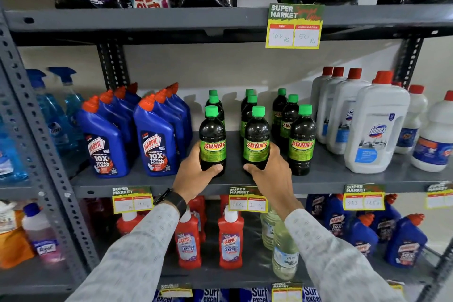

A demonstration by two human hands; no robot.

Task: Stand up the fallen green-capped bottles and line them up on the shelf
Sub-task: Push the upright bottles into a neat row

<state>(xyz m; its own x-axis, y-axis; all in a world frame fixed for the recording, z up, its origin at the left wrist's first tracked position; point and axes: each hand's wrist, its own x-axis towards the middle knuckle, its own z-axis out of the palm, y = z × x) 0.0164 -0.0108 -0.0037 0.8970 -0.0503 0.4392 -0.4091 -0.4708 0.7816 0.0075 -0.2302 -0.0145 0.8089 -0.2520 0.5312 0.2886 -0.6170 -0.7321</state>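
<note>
Several dark green-capped bottles with green "SUNNY" labels stand upright in three rows on the grey middle shelf (326, 180). My left hand (196, 174) grips the base of the front bottle of the left row (212, 138). My right hand (268, 174) grips the base of the front bottle of the middle row (257, 138). The front bottle of the right row (302, 141) stands free just right of my right hand. Behind each front bottle more green caps show in line. No bottle in view lies on its side.
Blue Harpic bottles (157, 140) stand close to the left of the green-capped rows, white Domex bottles (377, 127) close to the right. A price tag (294, 26) hangs from the shelf above. Red bottles (230, 240) fill the shelf below.
</note>
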